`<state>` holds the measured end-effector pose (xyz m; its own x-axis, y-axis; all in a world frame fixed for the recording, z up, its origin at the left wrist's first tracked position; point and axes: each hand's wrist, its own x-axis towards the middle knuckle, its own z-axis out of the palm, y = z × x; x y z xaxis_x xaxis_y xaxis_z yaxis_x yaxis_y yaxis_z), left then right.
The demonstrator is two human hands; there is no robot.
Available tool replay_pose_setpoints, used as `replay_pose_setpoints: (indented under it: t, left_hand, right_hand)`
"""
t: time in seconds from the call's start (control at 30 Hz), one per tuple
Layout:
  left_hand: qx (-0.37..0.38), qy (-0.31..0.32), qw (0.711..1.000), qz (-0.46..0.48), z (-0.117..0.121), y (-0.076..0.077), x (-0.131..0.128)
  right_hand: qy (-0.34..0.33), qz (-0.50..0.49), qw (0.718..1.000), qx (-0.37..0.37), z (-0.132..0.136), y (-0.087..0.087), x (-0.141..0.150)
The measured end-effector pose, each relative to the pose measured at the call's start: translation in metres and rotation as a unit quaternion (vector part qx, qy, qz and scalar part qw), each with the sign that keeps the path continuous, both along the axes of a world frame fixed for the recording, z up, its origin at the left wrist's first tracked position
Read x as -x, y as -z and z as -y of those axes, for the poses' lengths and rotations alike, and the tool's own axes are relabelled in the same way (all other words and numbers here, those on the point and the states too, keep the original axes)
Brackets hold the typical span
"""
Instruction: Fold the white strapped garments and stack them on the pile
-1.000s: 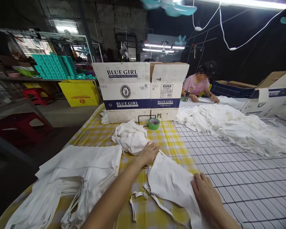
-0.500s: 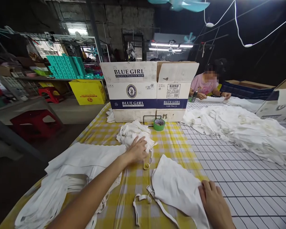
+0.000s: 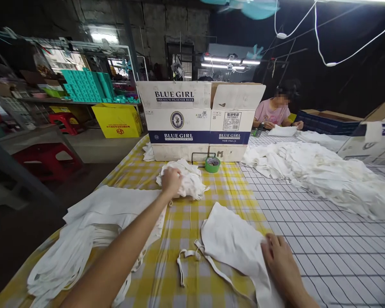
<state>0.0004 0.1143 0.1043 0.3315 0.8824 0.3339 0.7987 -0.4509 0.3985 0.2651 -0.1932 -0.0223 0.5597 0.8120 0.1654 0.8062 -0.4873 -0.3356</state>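
Observation:
My left hand (image 3: 172, 181) reaches forward to a crumpled heap of white cloth (image 3: 191, 183), its fingers curled and closed on the heap's left part. The fingertips are partly hidden in the fabric. Nearer to me lies a flat white cloth piece (image 3: 231, 239) with narrow straps (image 3: 216, 267) trailing from its left side. At its right edge is my right hand (image 3: 280, 259), fingers bent together on the cloth. Left of the heap, under my left forearm, a flat stack of white cloth pieces (image 3: 105, 205) has long straps bunched toward me.
A beer carton (image 3: 179, 117) stands behind the heap, with a green tape roll (image 3: 212, 165) before it. A large white cloth pile (image 3: 311, 171) covers the right side. Across the table a person in pink (image 3: 272, 112) handles white cloth. A red stool (image 3: 46, 160) stands left.
My left hand has shifted left across the heap, its spread fingers now curled in. A thin strap beside the heap has moved. My right hand stays at the flat piece's edge.

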Motion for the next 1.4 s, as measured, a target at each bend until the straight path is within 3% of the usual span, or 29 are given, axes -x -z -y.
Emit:
replay_pose_setpoints:
  t: [0.07,0.13,0.23,0.37,0.43,0.53,0.8,0.97,1.13,1.3,1.4]
  left_hand:
    - [0.014,-0.05,0.998,0.024,-0.013,-0.014,0.002]
    - [0.026,-0.048,0.998,0.038,-0.008,-0.012,-0.003]
    - [0.07,0.02,0.997,0.03,0.03,0.016,-0.025]
    - [0.143,0.065,0.988,-0.002,0.081,0.069,-0.06]
    - [0.148,0.056,0.987,0.0,0.088,0.087,-0.071]
    - [0.143,0.05,0.988,0.013,0.078,0.098,-0.077]
    - [0.16,0.118,0.98,0.02,0.05,0.093,-0.09]
    - [0.194,0.113,0.974,0.026,0.06,0.091,-0.095]
    - [0.251,0.171,0.951,0.054,0.077,0.087,-0.092]
    - [0.318,0.241,0.903,0.159,0.086,0.066,-0.072]
    - [0.403,0.261,0.813,0.33,0.091,0.047,-0.05]
  right_hand:
    - [0.04,-0.017,0.999,-0.007,0.006,-0.006,-0.003]
    - [0.089,-0.04,0.995,0.009,0.011,-0.011,-0.008]
    - [0.134,-0.093,0.984,0.074,0.016,-0.016,-0.013]
    - [0.101,-0.101,0.981,0.128,0.017,-0.018,-0.014]
    - [0.076,-0.096,0.984,0.126,0.018,-0.02,-0.015]
    - [0.064,-0.101,0.987,0.111,0.022,-0.022,-0.016]
    - [0.07,-0.106,0.987,0.094,0.026,-0.023,-0.014]
    - [0.087,-0.1,0.986,0.104,0.027,-0.023,-0.015]
    - [0.075,-0.152,0.982,0.088,0.029,-0.023,-0.025]
    - [0.023,-0.283,0.956,-0.068,0.031,-0.046,-0.035]
    - [-0.002,-0.373,0.911,-0.175,0.029,-0.073,-0.034]
